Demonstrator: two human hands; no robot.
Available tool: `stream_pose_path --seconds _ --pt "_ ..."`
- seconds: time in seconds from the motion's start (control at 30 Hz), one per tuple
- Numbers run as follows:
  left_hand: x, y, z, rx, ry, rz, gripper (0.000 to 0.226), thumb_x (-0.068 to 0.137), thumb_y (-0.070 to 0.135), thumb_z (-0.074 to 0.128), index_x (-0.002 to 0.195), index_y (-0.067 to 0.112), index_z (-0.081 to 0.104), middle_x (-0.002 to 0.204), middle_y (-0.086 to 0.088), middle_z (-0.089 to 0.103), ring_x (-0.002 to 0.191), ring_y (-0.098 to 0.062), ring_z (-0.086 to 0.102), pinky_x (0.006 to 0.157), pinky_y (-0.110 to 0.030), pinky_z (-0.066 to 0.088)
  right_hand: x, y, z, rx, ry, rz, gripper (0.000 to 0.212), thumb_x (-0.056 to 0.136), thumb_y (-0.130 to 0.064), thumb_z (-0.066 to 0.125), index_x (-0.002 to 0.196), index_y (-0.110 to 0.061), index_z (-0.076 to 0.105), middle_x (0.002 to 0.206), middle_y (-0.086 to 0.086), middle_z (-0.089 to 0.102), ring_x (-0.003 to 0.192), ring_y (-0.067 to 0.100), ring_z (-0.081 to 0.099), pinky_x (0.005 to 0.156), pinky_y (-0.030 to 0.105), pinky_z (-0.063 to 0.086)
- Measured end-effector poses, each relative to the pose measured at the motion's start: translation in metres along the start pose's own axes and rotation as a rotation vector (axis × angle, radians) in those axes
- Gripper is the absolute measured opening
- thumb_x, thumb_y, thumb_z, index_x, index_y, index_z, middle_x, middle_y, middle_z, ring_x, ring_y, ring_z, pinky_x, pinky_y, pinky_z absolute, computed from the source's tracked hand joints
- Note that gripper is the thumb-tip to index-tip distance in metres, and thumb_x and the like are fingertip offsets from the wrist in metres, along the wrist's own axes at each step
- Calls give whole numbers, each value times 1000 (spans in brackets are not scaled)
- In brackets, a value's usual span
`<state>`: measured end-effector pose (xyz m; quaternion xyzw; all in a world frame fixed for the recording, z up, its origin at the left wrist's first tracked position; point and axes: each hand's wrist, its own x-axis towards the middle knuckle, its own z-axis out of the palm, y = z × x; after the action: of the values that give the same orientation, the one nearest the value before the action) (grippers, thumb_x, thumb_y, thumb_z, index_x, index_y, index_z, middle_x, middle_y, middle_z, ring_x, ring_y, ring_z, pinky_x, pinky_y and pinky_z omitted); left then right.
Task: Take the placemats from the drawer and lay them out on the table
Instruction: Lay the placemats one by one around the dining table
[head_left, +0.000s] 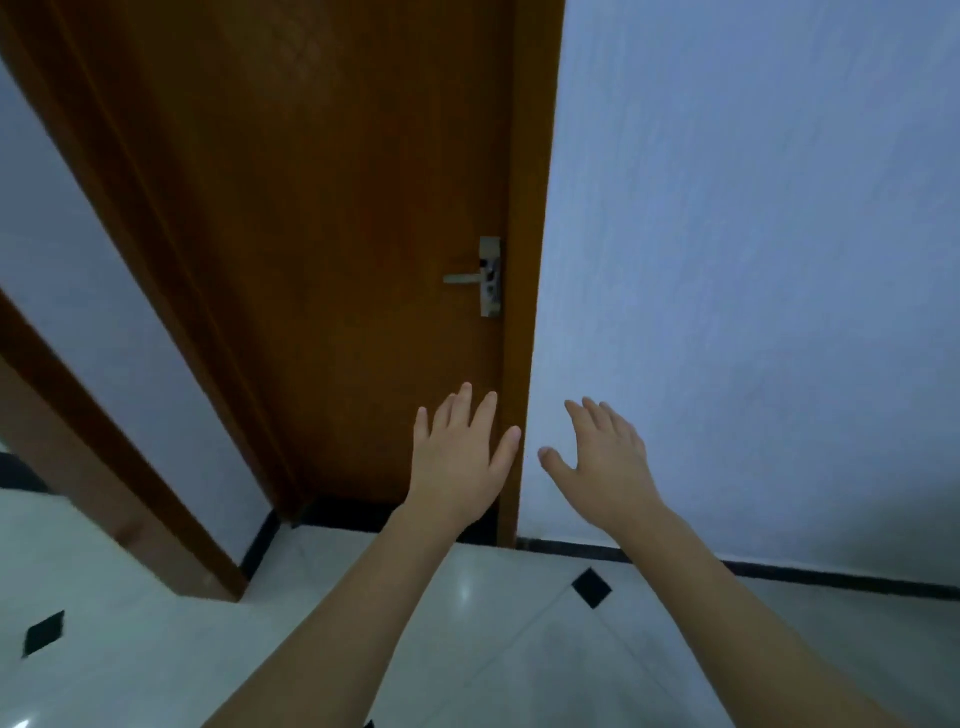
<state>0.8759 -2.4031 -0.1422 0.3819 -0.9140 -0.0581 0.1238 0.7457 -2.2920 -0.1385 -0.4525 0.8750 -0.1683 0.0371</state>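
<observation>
No placemats, drawer or table are in view. My left hand (460, 457) is stretched out in front of me with straight, spread fingers, palm down, holding nothing. My right hand (605, 457) is held out beside it, a little apart, its fingers also straight and empty. Both hands hover in the air in front of a closed brown wooden door (322, 234) and touch nothing.
The door has a metal lever handle (480, 278) on its right side, above my left hand. A pale blue wall (753, 260) runs to the right. A second brown door frame (104, 467) stands at left. The floor (156, 649) is white tile with black diamond insets.
</observation>
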Motion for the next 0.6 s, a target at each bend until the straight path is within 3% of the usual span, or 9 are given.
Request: stream_pose_path --seconds 0.3,0.6 --pt "124 93 42 -154 -95 421 62 100 57 17 154 28 19 162 -3 13 148 -21 12 121 -49 5 52 88 -27 -37 145 329 73 94 -58 39 152 -19 19 161 4 16 149 23 9 121 44 9" --pt "213 226 94 -142 -137 645 65 99 59 14 154 26 19 163 -4 10 149 -20 10 121 -45 3 98 225 -57 7 254 569 72 94 -57 39 152 -19 18 161 4 16 148 23 9 121 43 9"
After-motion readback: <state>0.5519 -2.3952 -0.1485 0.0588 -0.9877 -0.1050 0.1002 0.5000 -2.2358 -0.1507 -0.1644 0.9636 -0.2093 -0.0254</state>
